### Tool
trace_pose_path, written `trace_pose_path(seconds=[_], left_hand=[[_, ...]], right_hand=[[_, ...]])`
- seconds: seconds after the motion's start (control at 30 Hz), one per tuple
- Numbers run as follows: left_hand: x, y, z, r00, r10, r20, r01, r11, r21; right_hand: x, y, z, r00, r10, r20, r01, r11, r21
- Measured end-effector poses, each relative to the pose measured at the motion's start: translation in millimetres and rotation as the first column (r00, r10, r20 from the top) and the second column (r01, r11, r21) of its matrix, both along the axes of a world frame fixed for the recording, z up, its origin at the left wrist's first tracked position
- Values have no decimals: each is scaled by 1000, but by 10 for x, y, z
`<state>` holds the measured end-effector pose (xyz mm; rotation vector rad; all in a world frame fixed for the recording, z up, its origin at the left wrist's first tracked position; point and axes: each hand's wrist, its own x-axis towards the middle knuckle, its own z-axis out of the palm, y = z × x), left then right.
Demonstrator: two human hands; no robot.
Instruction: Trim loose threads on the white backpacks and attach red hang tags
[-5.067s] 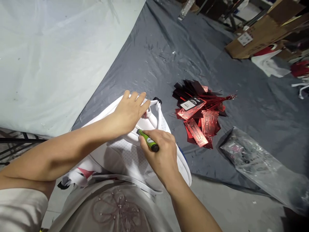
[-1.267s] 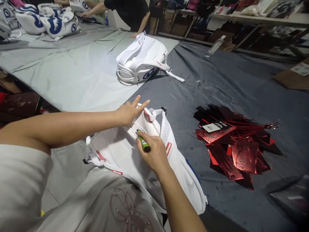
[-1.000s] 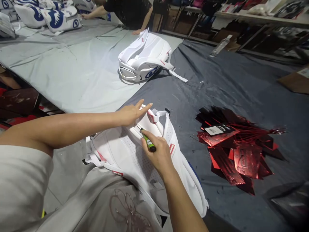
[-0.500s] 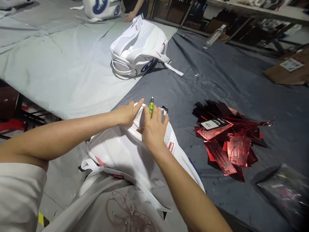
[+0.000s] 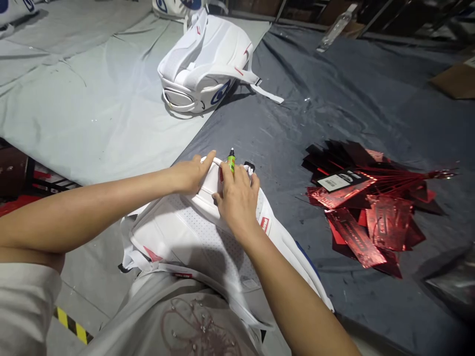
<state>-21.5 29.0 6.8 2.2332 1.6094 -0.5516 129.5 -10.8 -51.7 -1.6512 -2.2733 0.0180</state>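
A white backpack (image 5: 208, 237) lies in front of me against my body, its dotted mesh panel up. At its far end, my left hand (image 5: 191, 174) grips the edge beside a padded loop, thumb pointing away from me; its other fingers are partly hidden. My right hand (image 5: 239, 198) rests bent over the same end, just right of the loop. Between its fingers sticks up a small green pen-like tube (image 5: 230, 162) with a black tip. Right of that hand is a black buckle (image 5: 250, 165) on the bag.
A second white backpack (image 5: 208, 64) stands farther back on the table. To the right lies a bunch of red and black hang tags (image 5: 363, 202). Behind them are a clear plastic bottle (image 5: 337, 28) and a cardboard piece (image 5: 454, 79). A clear plastic bag (image 5: 452, 282) lies lower right.
The view has shifted, so the tags appear farther right and the second backpack higher. Both hands stay at the bag's end. The co-worker's hand at the back is out of view.
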Motion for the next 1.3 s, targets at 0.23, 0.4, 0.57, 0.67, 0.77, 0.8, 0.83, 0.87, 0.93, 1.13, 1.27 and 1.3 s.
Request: trace_pose_path(seconds=[0.23,0.4,0.57,0.67,0.77,0.8,0.83,0.87,0.93,1.13,1.27,1.3], left_hand=[[-70,33,37,997,-14,79,18,998,-60],[-166,50,-26,988,-11,151,22,997,-72],[-194,37,-67,981,-40,187,46,999,-27],[-189,41,-60,983,-35,178,42,998,-36],[-177,43,-49,985,-31,171,39,998,-42],[-174,43,-47,985,-31,171,39,998,-40],[-171,42,-47,985,-33,172,40,999,-36],[-170,40,-47,984,-36,172,43,998,-35],[-172,39,-52,985,-36,171,43,998,-35],[-178,36,-57,982,-32,188,38,999,-32],[-167,30,-40,984,-18,176,24,999,-30],[-165,28,-36,984,-14,177,20,999,-30]], right_hand=[[239,-268,391,966,51,-255,-47,999,22],[308,-484,371,921,-6,-390,-110,955,-275],[178,-384,363,947,-41,-319,-98,908,-408],[79,-354,379,949,-53,-310,-90,898,-430],[12,-383,331,941,-91,-326,-50,915,-401],[5,-397,310,937,-98,-335,-44,919,-393],[5,-412,290,933,-104,-345,-42,920,-391],[11,-425,275,929,-112,-354,-39,919,-393],[25,-443,256,921,-135,-365,-25,916,-401],[21,-477,249,905,-176,-388,6,916,-402],[4,-479,247,933,-109,-343,-25,931,-364],[2,-476,245,938,-97,-332,-29,934,-355]])
